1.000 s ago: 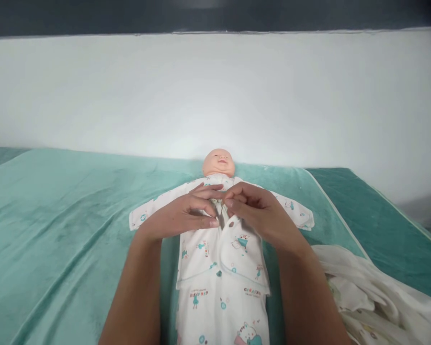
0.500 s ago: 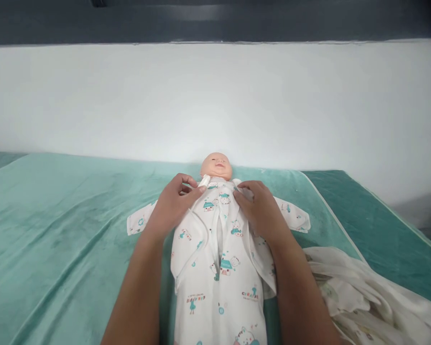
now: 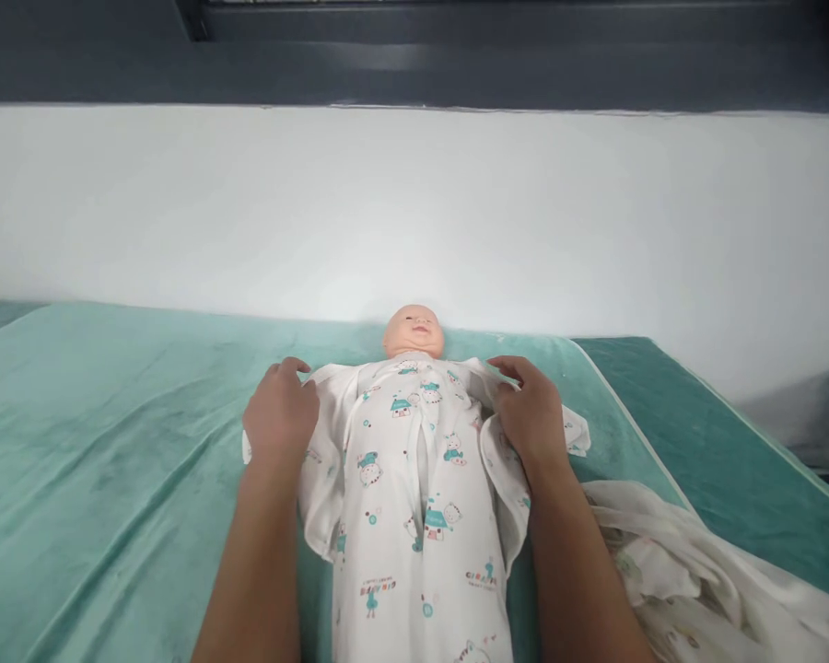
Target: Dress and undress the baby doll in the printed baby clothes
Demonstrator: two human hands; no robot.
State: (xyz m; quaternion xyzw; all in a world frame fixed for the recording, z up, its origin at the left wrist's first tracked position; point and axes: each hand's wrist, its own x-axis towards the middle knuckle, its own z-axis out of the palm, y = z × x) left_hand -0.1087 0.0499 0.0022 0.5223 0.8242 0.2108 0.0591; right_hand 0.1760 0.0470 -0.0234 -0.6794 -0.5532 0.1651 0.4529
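Note:
A baby doll (image 3: 414,333) lies on its back, head toward the wall, in white baby clothes (image 3: 401,479) printed with small animals and houses. The front of the top is spread out to both sides over the longer garment on the body. At the doll's shoulder on the left, my left hand (image 3: 281,410) is closed on the edge of the baby top, its fingertips partly hidden. My right hand (image 3: 533,414) pinches the top's edge near the opposite shoulder, thumb and fingers curled inward. A sleeve end (image 3: 577,433) sticks out beyond my right hand.
Under the doll is a light green sheet (image 3: 145,442) with creases on the left. A crumpled white cloth (image 3: 705,571) lies at the lower right, near my right forearm. Behind the doll's head rises a white wall (image 3: 414,203); darker green fabric (image 3: 718,414) covers the right side.
Both hands have moved outward from the doll's chest to its shoulders, drawing the top's front edges apart to the sides. The view has tilted slightly up.

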